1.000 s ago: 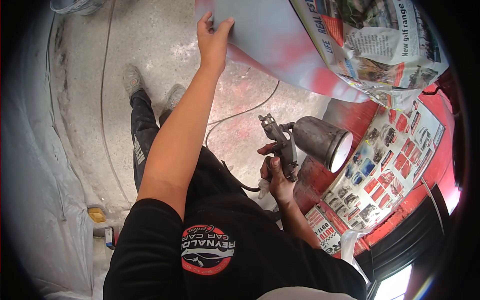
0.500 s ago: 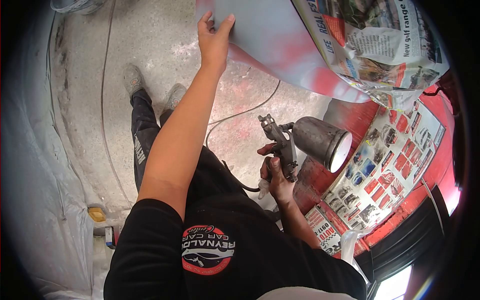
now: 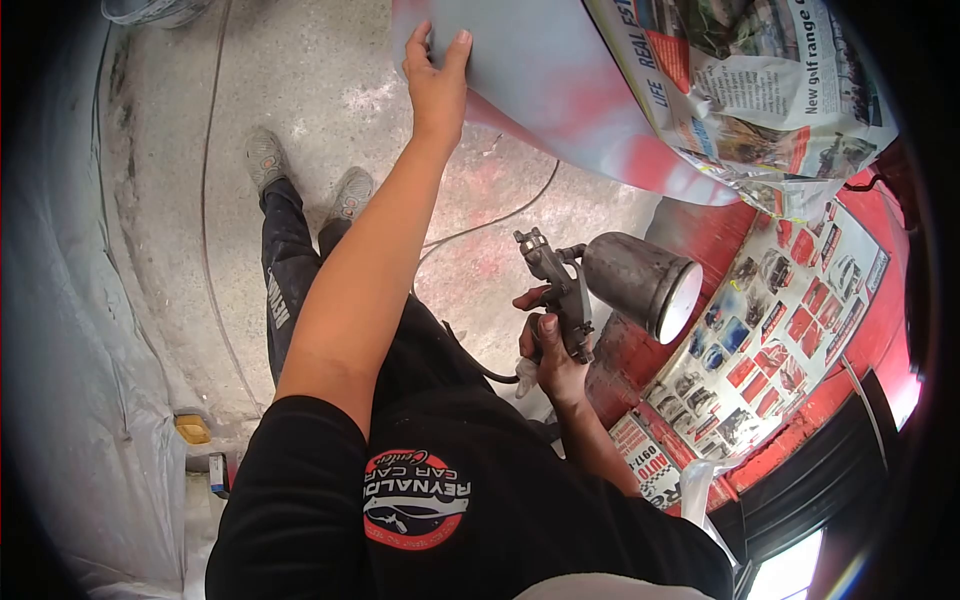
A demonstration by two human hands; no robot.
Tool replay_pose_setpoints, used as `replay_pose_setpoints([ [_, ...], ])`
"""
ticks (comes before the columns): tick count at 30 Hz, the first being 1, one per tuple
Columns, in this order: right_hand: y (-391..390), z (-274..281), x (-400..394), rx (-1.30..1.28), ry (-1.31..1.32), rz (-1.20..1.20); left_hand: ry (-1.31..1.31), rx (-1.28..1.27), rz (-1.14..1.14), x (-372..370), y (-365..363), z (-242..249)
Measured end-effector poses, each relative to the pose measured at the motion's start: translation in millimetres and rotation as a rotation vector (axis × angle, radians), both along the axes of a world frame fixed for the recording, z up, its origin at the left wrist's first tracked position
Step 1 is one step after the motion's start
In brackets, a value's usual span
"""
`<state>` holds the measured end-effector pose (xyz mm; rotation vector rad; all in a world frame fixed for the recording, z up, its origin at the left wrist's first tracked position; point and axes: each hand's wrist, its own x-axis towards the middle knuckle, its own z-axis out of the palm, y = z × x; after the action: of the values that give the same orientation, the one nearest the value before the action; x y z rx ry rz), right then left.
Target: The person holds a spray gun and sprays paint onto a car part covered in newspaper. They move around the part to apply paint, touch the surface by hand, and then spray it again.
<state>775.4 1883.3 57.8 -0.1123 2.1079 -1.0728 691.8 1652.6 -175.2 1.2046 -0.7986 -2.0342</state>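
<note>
My left hand [image 3: 437, 85] reaches up to the edge of a grey car body panel [image 3: 560, 75] with red patches. Its thumb and fingers are spread apart against the surface. Low on the right, my right hand [image 3: 552, 355] is closed around the handle of a metal spray gun [image 3: 563, 295]. A dark paint cup [image 3: 635, 280] with a pale end is fixed to the gun and tilts to the right. From below the grip a dark air hose [image 3: 480, 368] runs off behind my shirt.
Newspaper [image 3: 770, 90] masks the panel's upper right part. Beside the gun stands a red surface with a picture-covered poster [image 3: 770, 340]. Plastic sheeting [image 3: 90, 400] hangs at left. A hose [image 3: 208, 170] crosses the concrete floor, and a bucket [image 3: 155, 10] stands top left.
My left hand has slid slightly to the right along the panel. The right hand and spray gun have stayed almost where they were.
</note>
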Motion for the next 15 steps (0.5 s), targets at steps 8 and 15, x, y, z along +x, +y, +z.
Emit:
replay_pose_setpoints([
  [8, -3.3, 1.6, 0.4, -0.005, 0.017, 0.009, 0.003, -0.016, 0.006, 1.2, 3.0, -0.4],
  [15, -3.8, 1.1, 1.4, -0.015, 0.036, -0.018, -0.07, -0.048, 0.019, -3.8, 3.5, 13.8],
])
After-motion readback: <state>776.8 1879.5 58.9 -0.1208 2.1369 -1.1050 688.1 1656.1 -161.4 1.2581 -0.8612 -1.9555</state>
